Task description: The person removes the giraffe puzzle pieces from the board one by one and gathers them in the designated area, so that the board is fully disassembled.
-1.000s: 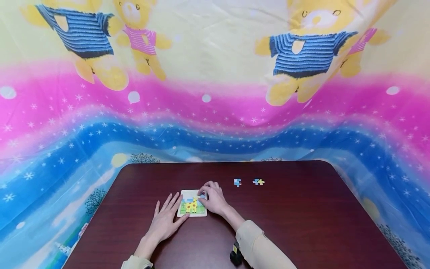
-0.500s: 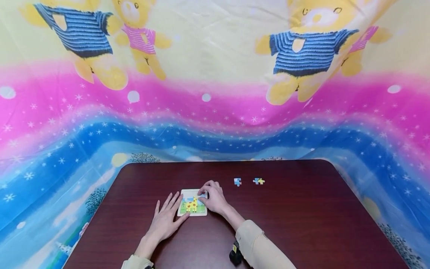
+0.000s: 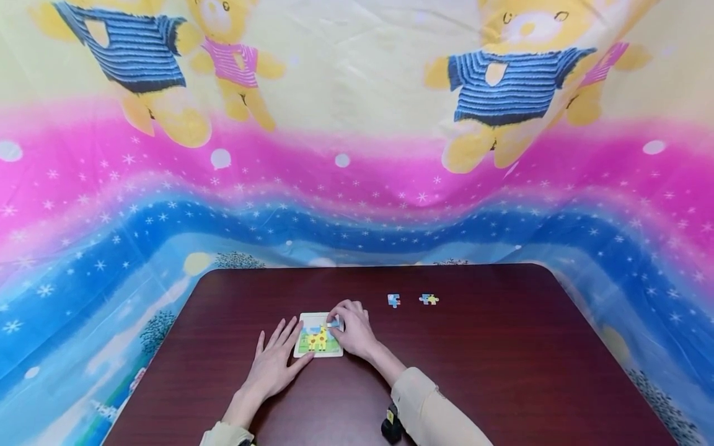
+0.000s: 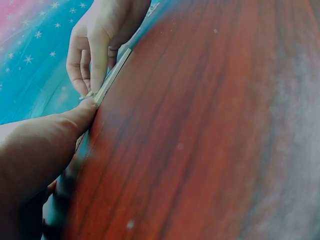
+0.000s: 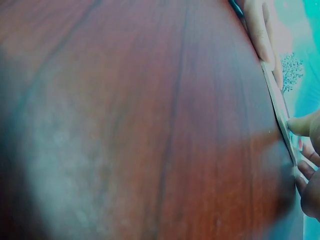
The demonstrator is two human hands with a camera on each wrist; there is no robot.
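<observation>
A white-framed jigsaw board lies flat on the table, showing a yellow spotted giraffe on green. Along its left side my left hand rests with fingers spread and straight, thumb at the lower edge. My right hand is over the board's upper right corner, pinching a small blue-and-white puzzle piece between thumb and fingers. Both wrist views show the board edge-on: the left hand's thumb touches its edge, and the right hand is at its other end. How the piece sits is partly hidden.
Two loose puzzle pieces lie beyond the right hand: a blue one and a blue-and-yellow one. The dark red-brown table ends at a patterned curtain. A black device is by the right cuff.
My right fingers have shifted slightly at the board's upper right corner, and more of the small piece shows. The left hand and the loose pieces stay put.
</observation>
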